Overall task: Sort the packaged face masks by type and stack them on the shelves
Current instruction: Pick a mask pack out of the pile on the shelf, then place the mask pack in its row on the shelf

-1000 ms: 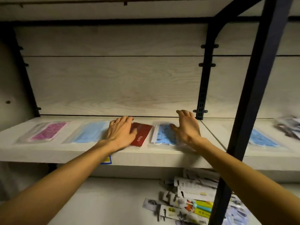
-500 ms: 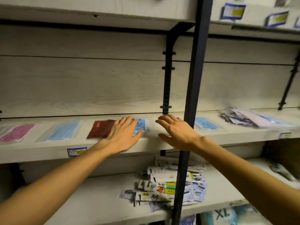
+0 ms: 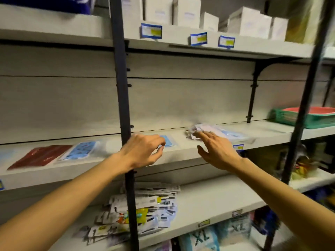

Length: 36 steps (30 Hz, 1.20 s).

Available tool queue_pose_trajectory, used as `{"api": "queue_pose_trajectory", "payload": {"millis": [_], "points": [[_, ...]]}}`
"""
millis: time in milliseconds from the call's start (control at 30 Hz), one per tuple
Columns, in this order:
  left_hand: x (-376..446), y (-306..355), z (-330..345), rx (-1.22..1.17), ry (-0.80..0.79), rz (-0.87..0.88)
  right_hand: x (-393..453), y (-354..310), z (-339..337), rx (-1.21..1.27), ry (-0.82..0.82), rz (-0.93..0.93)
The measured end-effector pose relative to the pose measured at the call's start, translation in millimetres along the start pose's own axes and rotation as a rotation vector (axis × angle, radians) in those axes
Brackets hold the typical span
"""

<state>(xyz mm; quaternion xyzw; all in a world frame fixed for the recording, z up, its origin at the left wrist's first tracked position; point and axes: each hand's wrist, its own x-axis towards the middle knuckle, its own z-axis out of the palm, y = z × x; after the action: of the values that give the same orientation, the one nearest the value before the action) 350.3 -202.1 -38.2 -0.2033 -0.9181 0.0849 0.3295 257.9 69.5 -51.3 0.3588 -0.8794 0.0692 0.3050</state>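
Reaching across the middle shelf (image 3: 181,156), both hands are out over the masks! The right hand (image 3: 217,151), centre-right of the frame, has its fingers spread wide and holds nothing, fingertips right at the edge of a loose heap of packaged masks (image 3: 217,132) at right of centre. The left hand (image 3: 143,151), dead centre, has its fingers loosely curled, thumb and forefinger close to a single blue mask pack (image 3: 167,140); whether it actually pinches that pack, I cannot tell, the picture is blurred.

Sorted singles already lie at the left of the shelf: a patterned blue pack (image 3: 79,150) and a dark red pack (image 3: 41,156), side by side.

Now the dangers, as I judge them. That heap is slippery film on film, so a careless grab could fan it out or push packs off the front edge onto the lower shelf (image 3: 208,201), where a pile of carded items (image 3: 145,209) already sits. The black upright post (image 3: 123,105) stands right by the left wrist, and a quick sweep leftward could knock against it and drop the pack.
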Motion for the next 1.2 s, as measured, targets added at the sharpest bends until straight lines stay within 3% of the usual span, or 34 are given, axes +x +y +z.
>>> {"api": "queue_pose_trajectory", "payload": {"millis": [200, 333, 567, 733, 1200], "points": [[83, 43, 34, 0.010, -0.079, -0.180, -30, 81, 5, -0.061, -0.093, 0.088], [119, 57, 63, 0.047, -0.185, -0.143, -38, 120, 21, -0.035, -0.116, 0.170], [172, 62, 106, 0.064, -0.211, -0.081, -41, 195, 49, 0.007, -0.140, 0.322], [229, 53, 139, 0.025, -0.197, -0.105, -6, 249, 60, 0.061, -0.117, 0.393], [336, 12, 242, -0.137, -0.399, -0.091, 115, 334, 140, 0.197, -0.398, 0.388]]}}
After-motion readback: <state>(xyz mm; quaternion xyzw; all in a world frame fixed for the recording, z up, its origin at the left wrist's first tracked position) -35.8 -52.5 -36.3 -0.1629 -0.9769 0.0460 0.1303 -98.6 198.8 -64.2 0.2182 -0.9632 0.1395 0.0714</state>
